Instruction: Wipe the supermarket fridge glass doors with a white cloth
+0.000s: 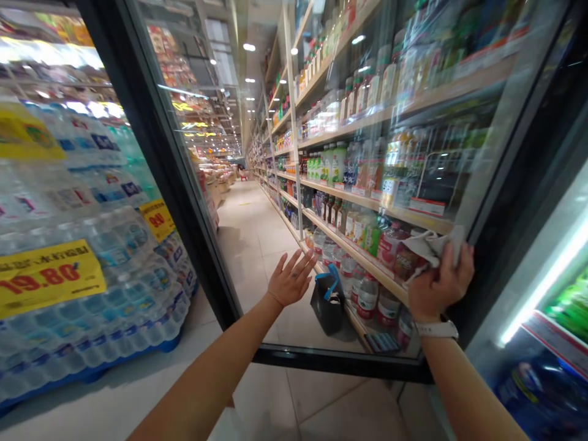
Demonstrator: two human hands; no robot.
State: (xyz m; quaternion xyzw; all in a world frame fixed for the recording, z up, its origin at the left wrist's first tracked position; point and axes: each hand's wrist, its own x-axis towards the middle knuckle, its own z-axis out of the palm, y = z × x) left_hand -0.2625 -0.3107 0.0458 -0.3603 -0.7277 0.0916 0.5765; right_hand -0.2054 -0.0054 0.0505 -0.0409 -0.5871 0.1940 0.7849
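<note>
A: What does the right hand have?
B: The right hand (436, 285) has a closed grip on a crumpled off-white cloth (425, 250), one fold sticking up past the fingers. The cloth lies against the glass door (367, 184) of a drinks cooler, close to the door's black frame (340, 361). A white watch strap (436, 329) circles that wrist.

A: And the left?
B: The left hand (290, 278) is fully open, its five fingers spread, and it holds nothing. It's raised toward the same door, though I can't tell whether it touches the glass.

A: Any readable writing?
B: A yellow sign (48, 277) on the shrink-wrapped water bottles (98, 288) shows "19.80" in big red digits. There are three yellow signs in all, but the other two are too blurred or angled to read with confidence. The bottle labels are too small to give a brand.

A: What's behind the glass?
B: Long wooden-toned shelves (362, 196) packed with plastic bottles of drinks, with red price strips along the edges.

A: And beyond the door?
B: A black bag (327, 303) with a blue strap stands on the pale tiled floor (321, 404), and the water sits on a blue base (92, 361).
</note>
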